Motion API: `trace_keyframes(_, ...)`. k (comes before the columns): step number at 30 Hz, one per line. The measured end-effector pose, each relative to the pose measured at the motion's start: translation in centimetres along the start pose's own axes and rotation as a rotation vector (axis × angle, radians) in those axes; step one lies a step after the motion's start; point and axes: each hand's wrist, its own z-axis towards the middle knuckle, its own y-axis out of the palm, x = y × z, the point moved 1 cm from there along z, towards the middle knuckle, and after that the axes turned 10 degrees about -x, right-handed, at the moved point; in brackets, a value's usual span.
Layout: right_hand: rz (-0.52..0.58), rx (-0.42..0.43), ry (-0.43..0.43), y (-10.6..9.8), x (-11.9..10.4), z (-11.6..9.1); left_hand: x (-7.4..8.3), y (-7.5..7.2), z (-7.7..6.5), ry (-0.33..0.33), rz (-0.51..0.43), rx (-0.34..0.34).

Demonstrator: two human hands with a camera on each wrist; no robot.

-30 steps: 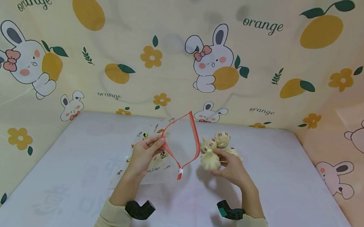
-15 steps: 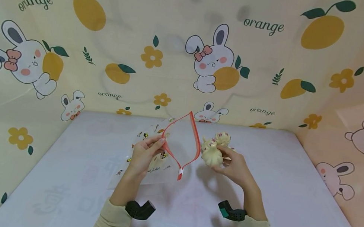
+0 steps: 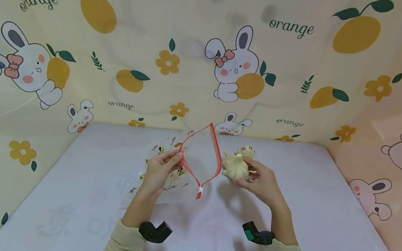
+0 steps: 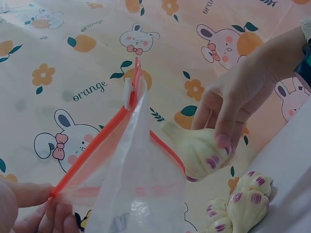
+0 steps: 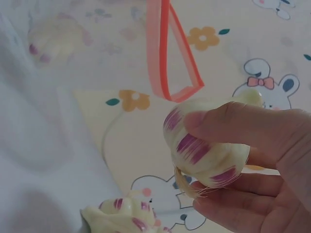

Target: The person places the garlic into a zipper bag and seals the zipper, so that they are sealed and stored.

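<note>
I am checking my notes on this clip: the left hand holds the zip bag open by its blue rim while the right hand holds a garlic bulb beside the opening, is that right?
Not quite: the rim of the zip bag is orange-red, not blue, as the left wrist view shows plainly. The rest stands: the left hand pinches the rim open, and the right hand holds a garlic bulb beside the opening.

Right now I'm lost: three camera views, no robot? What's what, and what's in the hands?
No machine here: a person works with bare hands, wearing a head camera and one camera on each wrist. The wide picture is the head view; the two close-ups come from the wrists. The left hand pinches the red zip rim of a clear zip bag, holding its mouth open. The right hand grips a garlic bulb beside that opening. More garlic bulbs lie on the white table. Rabbit-and-orange printed fabric forms the backdrop.
</note>
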Motion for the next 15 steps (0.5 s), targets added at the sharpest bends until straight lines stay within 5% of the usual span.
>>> trace_keyframes(15,0.037,0.040,-0.014,-0.4,-1.1,-0.4,0.0,0.1,0.0,-0.005,0.014,-0.013)
